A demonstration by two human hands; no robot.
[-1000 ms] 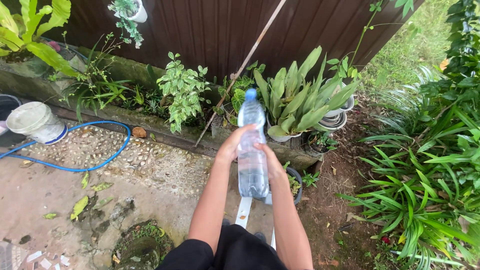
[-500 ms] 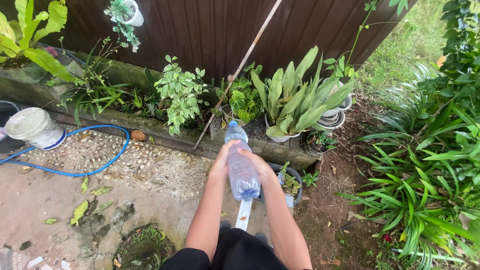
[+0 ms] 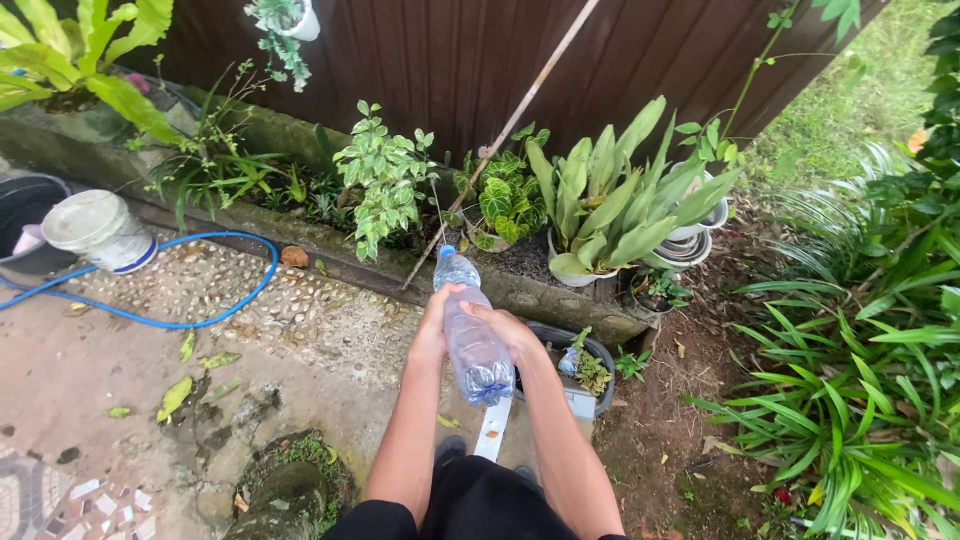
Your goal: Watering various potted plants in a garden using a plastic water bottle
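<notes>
Clear plastic bottle (image 3: 470,330) tilted forward, left hand (image 3: 433,330) and right hand (image 3: 512,335) wrapped around it, fingers partly hidden.

Clear glossy plastic bottle (image 3: 470,335); rough pebbled concrete paving (image 3: 300,320).

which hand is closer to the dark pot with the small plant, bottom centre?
Right. The right hand grips the bottle just beside the dark pot, near its rim. The left hand holds the bottle's other side, farther from the pot.
</notes>
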